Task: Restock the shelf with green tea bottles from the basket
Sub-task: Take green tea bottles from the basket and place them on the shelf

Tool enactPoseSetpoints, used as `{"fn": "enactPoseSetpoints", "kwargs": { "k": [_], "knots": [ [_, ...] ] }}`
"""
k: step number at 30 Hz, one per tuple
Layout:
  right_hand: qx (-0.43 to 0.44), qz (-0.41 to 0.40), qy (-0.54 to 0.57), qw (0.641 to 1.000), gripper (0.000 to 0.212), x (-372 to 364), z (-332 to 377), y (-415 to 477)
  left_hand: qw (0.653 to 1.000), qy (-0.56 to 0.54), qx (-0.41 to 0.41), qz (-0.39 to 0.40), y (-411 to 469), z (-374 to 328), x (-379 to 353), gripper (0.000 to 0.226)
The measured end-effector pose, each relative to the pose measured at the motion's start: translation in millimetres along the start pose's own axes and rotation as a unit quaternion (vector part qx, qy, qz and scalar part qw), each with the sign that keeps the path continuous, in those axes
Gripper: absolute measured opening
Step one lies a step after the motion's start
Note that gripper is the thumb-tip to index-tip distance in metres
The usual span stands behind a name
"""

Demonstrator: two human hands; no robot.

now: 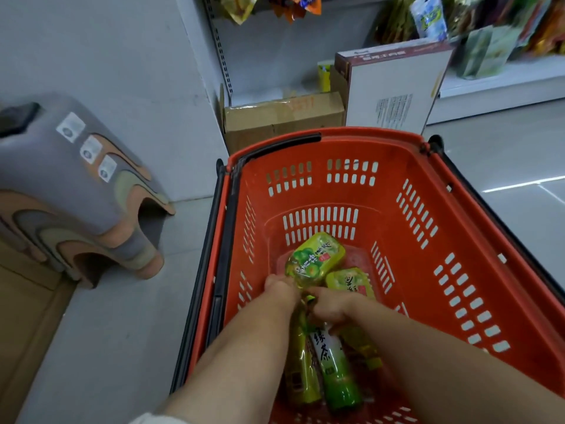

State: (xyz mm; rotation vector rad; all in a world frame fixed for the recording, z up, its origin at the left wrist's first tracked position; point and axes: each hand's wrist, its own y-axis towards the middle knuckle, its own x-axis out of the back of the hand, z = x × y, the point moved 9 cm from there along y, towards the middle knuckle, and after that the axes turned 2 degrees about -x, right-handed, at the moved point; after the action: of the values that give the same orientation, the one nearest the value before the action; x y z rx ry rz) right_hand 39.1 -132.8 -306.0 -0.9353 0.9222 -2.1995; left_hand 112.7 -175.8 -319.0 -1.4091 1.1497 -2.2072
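Left hand (282,292) grips the neck of a green tea bottle (316,258) on the basket (428,191) floor. Right hand (331,307) appears curled round the top of a second bottle (336,371) beside it. Recommended: firm neck holds, then a straight lift clear of the basket rim. The shelf (504,78) stands beyond the basket.

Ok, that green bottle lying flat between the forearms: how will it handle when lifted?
The green bottle looks full, so probably heavy for its size. Round and lying flat in the basket, it may roll if nudged. Its glossy wrap could be slippery.
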Motion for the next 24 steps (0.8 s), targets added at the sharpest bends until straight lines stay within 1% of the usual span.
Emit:
{"fn": "enactPoseSetpoints", "kwargs": {
  "k": [2, 3, 5, 6, 7, 8, 9, 10, 11, 12, 13, 14, 15, 16, 17, 18, 19, 20, 21, 22, 23, 24],
  "knots": [
    [0.005, 0.000, 0.006, 1.000, 0.078, -8, 0, -2, 0.998, 0.047, -0.018, -0.028, -5, -4, 10, 0.054],
    [0.008, 0.001, 0.019, 1.000, 0.082, -10, -1, -3, 0.997, 0.067, -0.028, -0.034, -8, -7, 13, 0.057],
    [0.007, 0.004, 0.051, 0.999, 0.087, -11, -4, -4, 0.995, 0.087, -0.035, -0.024, -16, -14, 16, 0.067],
    [0.008, 0.004, 0.073, 0.997, 0.087, -10, -6, -5, 0.996, 0.082, -0.038, -0.008, -20, -16, 18, 0.068],
    [0.006, 0.005, 0.092, 0.996, 0.087, -12, -8, -5, 0.997, 0.059, -0.043, 0.007, -23, -17, 22, 0.063],
    [0.005, 0.009, 0.106, 0.994, 0.085, -14, -8, -6, 0.998, 0.017, -0.052, 0.018, -26, -18, 28, 0.053],
    [0.006, 0.012, 0.114, 0.993, 0.082, -16, -8, -6, 0.997, -0.045, -0.063, 0.015, -30, -18, 37, 0.043],
    [0.012, 0.008, 0.122, 0.992, 0.076, -16, -7, -7, 0.991, -0.120, -0.062, 0.007, -32, -15, 45, 0.038],
    [0.014, -0.002, 0.131, 0.991, 0.071, -15, -8, -8, 0.978, -0.201, -0.057, 0.002, -35, -13, 52, 0.039],
    [0.021, -0.019, 0.136, 0.990, 0.073, -11, -9, -10, 0.960, -0.275, -0.053, 0.001, -38, -13, 54, 0.041],
    [0.025, -0.039, 0.128, 0.991, 0.085, -6, -12, -12, 0.937, -0.346, -0.049, 0.005, -39, -15, 53, 0.044],
    [0.031, -0.063, 0.108, 0.992, 0.099, 2, -16, -14, 0.909, -0.415, -0.043, -0.001, -35, -17, 50, 0.045],
    [0.034, -0.088, 0.080, 0.992, 0.107, 11, -17, -18, 0.872, -0.488, -0.036, -0.023, -32, -17, 49, 0.041],
    [0.038, -0.113, 0.054, 0.991, 0.110, 24, -17, -24, 0.826, -0.560, -0.027, -0.054, -31, -16, 51, 0.037],
    [0.031, -0.135, 0.040, 0.990, 0.111, 39, -17, -30, 0.769, -0.634, -0.021, -0.076, -32, -14, 53, 0.035],
    [0.031, -0.150, 0.031, 0.988, 0.110, 57, -15, -40, 0.703, -0.705, -0.022, -0.089, -31, -13, 54, 0.037],
    [0.031, -0.160, 0.024, 0.986, 0.109, 75, -10, -52, 0.652, -0.753, -0.023, -0.090, -29, -13, 53, 0.038],
    [0.034, -0.177, 0.012, 0.984, 0.107, 97, -4, -66, 0.640, -0.764, -0.031, -0.084, -27, -15, 49, 0.037],
    [0.036, -0.202, -0.012, 0.979, 0.105, 119, 4, -82, 0.657, -0.750, -0.048, -0.070, -27, -21, 45, 0.035],
    [0.042, -0.230, -0.053, 0.971, 0.105, 140, 12, -99, 0.713, -0.695, -0.073, -0.051, -25, -32, 38, 0.034],
    [0.045, -0.257, -0.105, 0.960, 0.104, 155, 21, -116, 0.783, -0.614, -0.095, -0.027, -22, -45, 28, 0.036],
    [0.048, -0.278, -0.162, 0.945, 0.104, 165, 30, -130, 0.845, -0.524, -0.111, -0.004, -16, -57, 16, 0.044]
  ]
}}
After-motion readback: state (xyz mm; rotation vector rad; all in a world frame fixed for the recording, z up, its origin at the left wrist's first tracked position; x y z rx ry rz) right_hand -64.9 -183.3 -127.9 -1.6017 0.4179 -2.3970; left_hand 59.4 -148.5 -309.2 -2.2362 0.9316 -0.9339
